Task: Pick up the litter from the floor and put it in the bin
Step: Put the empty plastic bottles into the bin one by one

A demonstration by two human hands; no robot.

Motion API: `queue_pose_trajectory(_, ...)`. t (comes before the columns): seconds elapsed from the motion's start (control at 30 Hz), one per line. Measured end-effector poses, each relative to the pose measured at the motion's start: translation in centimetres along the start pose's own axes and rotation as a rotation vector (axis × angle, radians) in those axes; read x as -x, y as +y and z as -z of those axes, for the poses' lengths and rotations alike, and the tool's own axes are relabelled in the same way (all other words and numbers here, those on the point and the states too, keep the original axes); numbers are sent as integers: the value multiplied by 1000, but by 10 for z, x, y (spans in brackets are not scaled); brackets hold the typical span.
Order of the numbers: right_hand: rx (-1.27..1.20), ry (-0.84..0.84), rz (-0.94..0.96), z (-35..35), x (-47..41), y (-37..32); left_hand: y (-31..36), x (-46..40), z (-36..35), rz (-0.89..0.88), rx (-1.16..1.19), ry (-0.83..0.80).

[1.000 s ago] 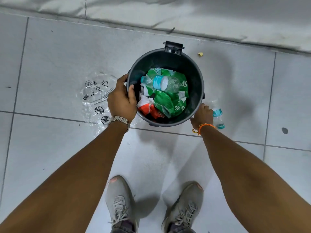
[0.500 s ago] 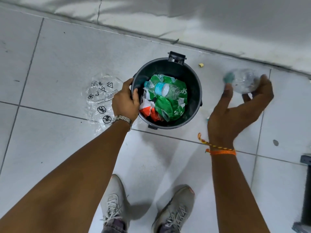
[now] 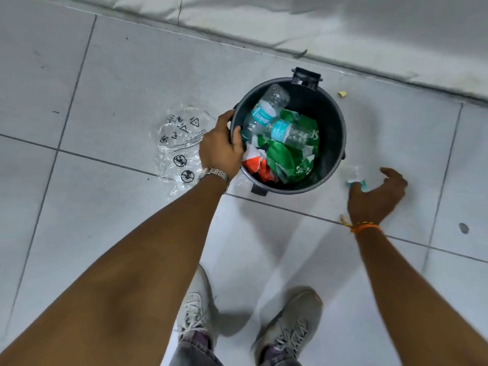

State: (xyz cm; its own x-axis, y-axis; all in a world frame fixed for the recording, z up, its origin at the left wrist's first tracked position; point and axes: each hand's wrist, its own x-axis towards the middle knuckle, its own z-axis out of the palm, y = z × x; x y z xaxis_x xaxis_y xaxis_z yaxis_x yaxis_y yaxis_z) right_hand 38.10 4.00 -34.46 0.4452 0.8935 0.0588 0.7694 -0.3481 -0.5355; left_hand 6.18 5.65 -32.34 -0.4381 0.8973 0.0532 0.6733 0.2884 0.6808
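A second clear plastic bottle with a teal label (image 3: 268,107) now lies in the round black plastic bin (image 3: 334,133), tossed from the right hand (image 3: 377,196), which held it 0.5 seconds ago. That hand, fingers spread and empty, drops toward another small clear bottle (image 3: 356,177) on the tiles beside the bin. The left hand (image 3: 220,150) still grips the rim; the clear printed plastic bag (image 3: 179,143) remains on the floor.

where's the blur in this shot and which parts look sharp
Head view: right hand and the small bottle by it are smeared by motion; bin, left hand and clear plastic bag are crisp; soft shadows fall under the arms.
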Motion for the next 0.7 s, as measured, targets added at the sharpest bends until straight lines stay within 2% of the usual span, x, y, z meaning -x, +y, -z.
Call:
queue_pose_trajectory(0.1,359,-426,-150,-16,-17,43,-1,-1,0,11,-1,8)
queue_pose_trajectory(0.17,462,-664,-201,-27,-26,52,-4,-2,0,15,12,6)
queue_pose_trajectory(0.23,468,-804,-227,-38,-30,51,-6,-2,0,17,23,4)
queue_pose_trajectory(0.33,513,-858,-222,-48,-23,52,-7,-2,-1,20,34,10)
queue_pose_trajectory(0.4,542,-826,-235,-47,-13,45,-9,-3,-2,16,42,10)
queue_pose_trajectory(0.47,468,-723,-264,-41,-3,30,-10,-3,-2,10,43,11)
queue_pose_trajectory(0.57,139,-330,-287,-20,3,-10,-11,-4,-2,7,34,5)
queue_pose_trajectory(0.63,-98,-48,-135,7,2,-50,-10,-2,-1,10,33,-5)
queue_pose_trajectory(0.7,-244,128,89,35,0,-89,-7,-2,0,22,26,-23)
